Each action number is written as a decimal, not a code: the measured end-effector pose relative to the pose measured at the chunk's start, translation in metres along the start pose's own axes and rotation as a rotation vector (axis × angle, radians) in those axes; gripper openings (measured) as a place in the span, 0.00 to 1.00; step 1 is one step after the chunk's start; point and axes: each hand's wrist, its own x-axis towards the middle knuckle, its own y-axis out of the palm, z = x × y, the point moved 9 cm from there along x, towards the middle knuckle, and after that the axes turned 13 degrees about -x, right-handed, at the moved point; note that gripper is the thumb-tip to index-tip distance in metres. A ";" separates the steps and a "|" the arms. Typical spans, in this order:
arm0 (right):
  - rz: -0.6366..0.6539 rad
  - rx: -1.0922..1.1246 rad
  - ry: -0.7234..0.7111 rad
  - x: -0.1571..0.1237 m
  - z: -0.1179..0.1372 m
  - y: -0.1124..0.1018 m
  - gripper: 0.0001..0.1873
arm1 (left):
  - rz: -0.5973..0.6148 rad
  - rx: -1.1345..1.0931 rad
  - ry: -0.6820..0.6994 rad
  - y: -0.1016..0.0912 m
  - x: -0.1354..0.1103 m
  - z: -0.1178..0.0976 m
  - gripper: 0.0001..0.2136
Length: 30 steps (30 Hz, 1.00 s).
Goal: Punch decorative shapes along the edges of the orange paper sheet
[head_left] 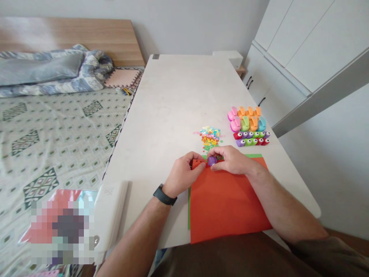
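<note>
My right hand point(230, 159) grips a small purple craft punch point(212, 161) at the upper edge of an orange sheet point(227, 204). Close beside it, my left hand point(186, 173) pinches the sheet near its upper left corner, where a few small dark holes show. A green sheet point(255, 156) lies under the orange one and peeks out at the top and left. Just beyond my hands is a heap of small colourful punched paper shapes point(210, 136), yellow, orange, pink, blue and green. Whether the punch's jaws are around the paper edge is hidden by my fingers.
Rows of larger lever punches point(245, 123) and small punches point(251, 138) stand on the right of the white table point(170, 104). A long white device point(111, 215) lies at the left edge. A bed point(66, 130) adjoins on the left; cabinets point(288, 50) stand right.
</note>
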 end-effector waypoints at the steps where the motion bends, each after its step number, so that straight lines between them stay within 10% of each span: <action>1: 0.003 -0.002 0.001 0.000 0.000 0.001 0.15 | 0.005 -0.001 -0.003 0.001 0.000 0.000 0.10; 12: -0.053 -0.086 -0.045 -0.001 0.007 -0.004 0.15 | 0.059 0.061 -0.016 0.007 0.000 -0.003 0.24; 30: -0.083 -0.131 -0.049 -0.002 0.008 0.000 0.15 | 0.096 0.178 0.045 0.016 -0.001 -0.010 0.17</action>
